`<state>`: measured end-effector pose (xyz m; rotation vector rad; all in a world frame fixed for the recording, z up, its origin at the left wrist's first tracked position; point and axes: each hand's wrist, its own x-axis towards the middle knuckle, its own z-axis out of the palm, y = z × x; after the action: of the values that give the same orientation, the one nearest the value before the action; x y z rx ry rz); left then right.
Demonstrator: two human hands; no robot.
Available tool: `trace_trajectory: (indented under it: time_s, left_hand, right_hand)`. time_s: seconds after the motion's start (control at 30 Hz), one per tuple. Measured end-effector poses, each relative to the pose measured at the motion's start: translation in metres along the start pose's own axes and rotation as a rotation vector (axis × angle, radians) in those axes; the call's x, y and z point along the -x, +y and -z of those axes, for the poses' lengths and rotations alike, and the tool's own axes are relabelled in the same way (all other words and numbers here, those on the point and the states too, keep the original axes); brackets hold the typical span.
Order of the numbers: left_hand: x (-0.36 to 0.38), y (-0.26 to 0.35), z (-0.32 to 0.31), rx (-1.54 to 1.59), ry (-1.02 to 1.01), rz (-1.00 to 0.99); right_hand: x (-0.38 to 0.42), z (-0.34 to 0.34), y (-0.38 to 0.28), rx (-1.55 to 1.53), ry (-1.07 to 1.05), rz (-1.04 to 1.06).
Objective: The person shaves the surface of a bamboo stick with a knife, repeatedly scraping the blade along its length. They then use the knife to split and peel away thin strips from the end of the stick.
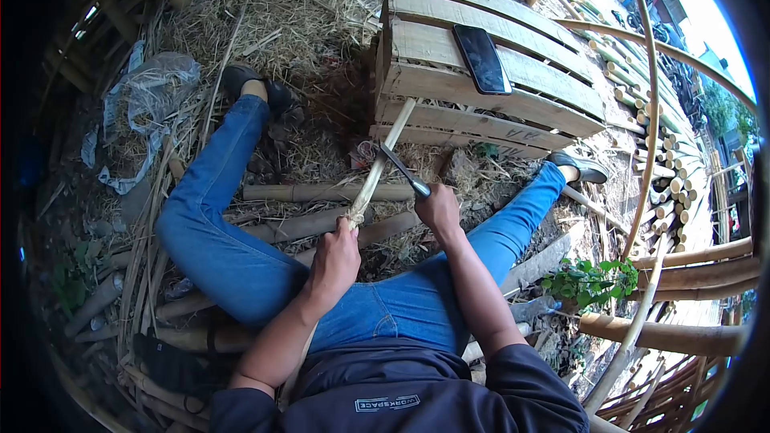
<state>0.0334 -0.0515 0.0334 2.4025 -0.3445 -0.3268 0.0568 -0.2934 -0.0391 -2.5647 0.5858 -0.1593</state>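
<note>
A pale bamboo strip point(368, 184) slants up from my left hand point(334, 263), its far end against the side of a wooden slatted crate point(481, 56). The fingers of my left hand are closed round the strip's near end. My right hand point(439, 210) is wrapped round the handle of a dark-bladed knife point(407, 171). The blade lies across the strip, roughly midway between my left hand and the crate. Whether its edge is cutting into the strip cannot be made out. A black phone point(482, 59) rests on top of the crate.
My legs in blue jeans are spread on either side. Bamboo poles point(337, 192) lie on the ground between them. Straw point(273, 8) and a plastic bag point(152, 92) are at upper left. A leafy plant point(592, 282) and stacked bamboo point(670, 192) stand at right.
</note>
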Motion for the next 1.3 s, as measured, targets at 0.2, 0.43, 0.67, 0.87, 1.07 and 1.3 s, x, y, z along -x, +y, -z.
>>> trace_trajectory:
  time_s: [0.2, 0.43, 0.67, 0.87, 1.07, 1.3]
  left_hand:
    - [0.0, 0.001, -0.002, -0.006, 0.028, -0.001]
    - [0.001, -0.003, -0.005, -0.012, 0.05, -0.033]
    - [0.002, 0.001, -0.003, -0.104, 0.066, -0.045]
    - [0.004, 0.008, 0.004, -0.078, 0.031, -0.021]
    - [0.004, 0.008, 0.003, -0.09, 0.031, -0.012]
    - [0.004, -0.001, -0.004, -0.101, 0.047, -0.041]
  right_hand:
    - [0.002, -0.003, 0.007, -0.032, 0.027, 0.159]
    - [0.02, -0.011, -0.012, -0.068, -0.122, 0.34]
    - [0.012, -0.007, -0.014, -0.048, -0.079, 0.237]
    - [-0.02, -0.006, 0.015, -0.077, 0.021, 0.028]
    - [-0.009, 0.001, 0.004, -0.088, 0.028, 0.219]
    - [0.008, -0.013, -0.011, -0.052, -0.054, 0.31]
